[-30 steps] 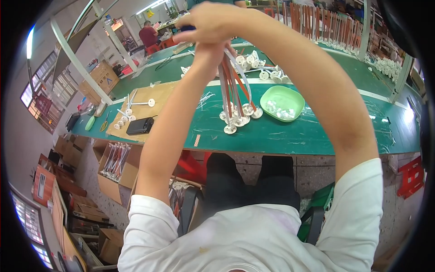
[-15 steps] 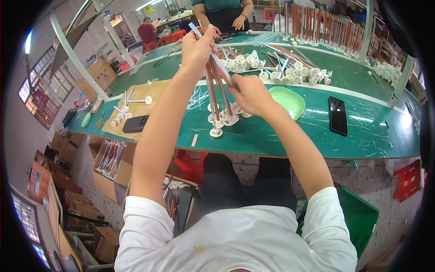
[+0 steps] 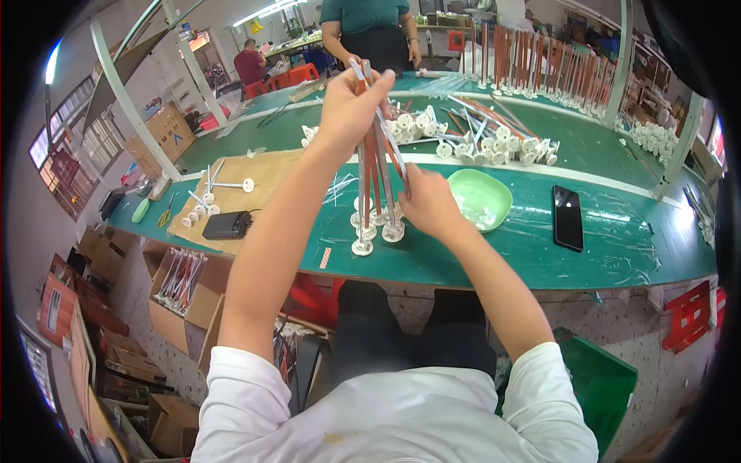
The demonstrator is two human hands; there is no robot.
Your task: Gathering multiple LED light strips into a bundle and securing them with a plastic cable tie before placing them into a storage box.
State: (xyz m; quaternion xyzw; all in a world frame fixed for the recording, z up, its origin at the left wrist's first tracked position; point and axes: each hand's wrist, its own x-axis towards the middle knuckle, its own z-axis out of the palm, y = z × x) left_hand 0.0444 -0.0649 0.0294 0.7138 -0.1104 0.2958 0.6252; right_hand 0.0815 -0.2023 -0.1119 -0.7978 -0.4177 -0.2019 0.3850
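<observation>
My left hand (image 3: 353, 112) is closed around the upper ends of a bundle of rods (image 3: 370, 181), reddish-brown and silvery, each with a round white base. The bundle leans only slightly, and its bases are low over the green table near the front edge; I cannot tell whether all of them touch it. Lower down on the right side, my right hand (image 3: 429, 202) has its fingers closed on one rod, which slants out from the others. That rod's lower end is hidden behind the hand. Close by on the right sits a light green bowl (image 3: 480, 199) with small whitish pieces in it.
A black phone (image 3: 568, 218) lies at right. On the left, a cardboard sheet (image 3: 270, 171) carries a black box-shaped device (image 3: 227, 225) and several based rods. More rods (image 3: 502, 139) are piled behind. A person (image 3: 370, 31) stands across the table. An open carton (image 3: 181, 289) of rods stands below.
The bundle has become more upright and its bases sit nearer the front edge. My right hand has moved lower along its side. The person opposite has drawn back from the table.
</observation>
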